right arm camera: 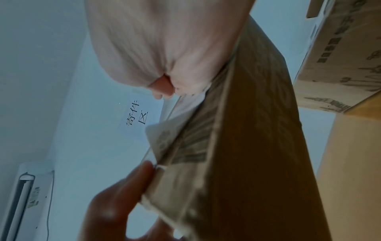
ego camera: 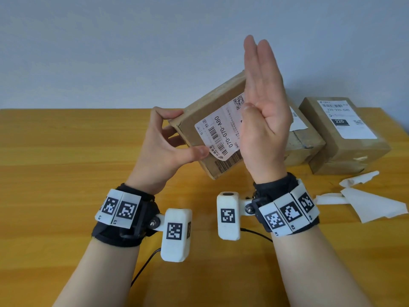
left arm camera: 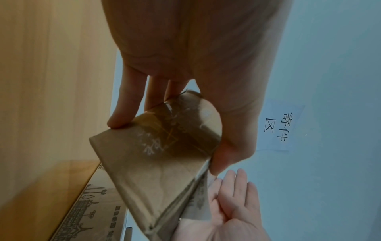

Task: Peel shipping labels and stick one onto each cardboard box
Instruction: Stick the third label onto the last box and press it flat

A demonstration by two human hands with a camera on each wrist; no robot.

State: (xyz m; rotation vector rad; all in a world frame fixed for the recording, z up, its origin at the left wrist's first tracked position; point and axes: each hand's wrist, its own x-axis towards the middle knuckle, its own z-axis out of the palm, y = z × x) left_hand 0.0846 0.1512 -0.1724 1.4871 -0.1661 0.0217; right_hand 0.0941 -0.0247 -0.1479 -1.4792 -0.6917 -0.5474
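My left hand [ego camera: 177, 138] holds a brown cardboard box [ego camera: 208, 100] tilted up above the table, with fingers round its left end and the thumb on the front face. A white shipping label [ego camera: 219, 134] with a barcode lies on that face. My right hand [ego camera: 263, 103] stands flat with straight fingers, its edge against the right part of the label. In the left wrist view the left hand [left arm camera: 185, 65] clasps the box [left arm camera: 148, 163] beside the flat right hand [left arm camera: 233, 203]. In the right wrist view a corner of the label [right arm camera: 163, 135] stands slightly off the box [right arm camera: 257, 146].
Two more cardboard boxes sit at the back right of the wooden table [ego camera: 66, 151]: one box [ego camera: 345, 134] bears a white label, the other box [ego camera: 307, 140] is partly behind my right hand. Peeled white backing papers [ego camera: 365, 204] lie at the right. A printed carton [left arm camera: 88, 212] stands nearby.
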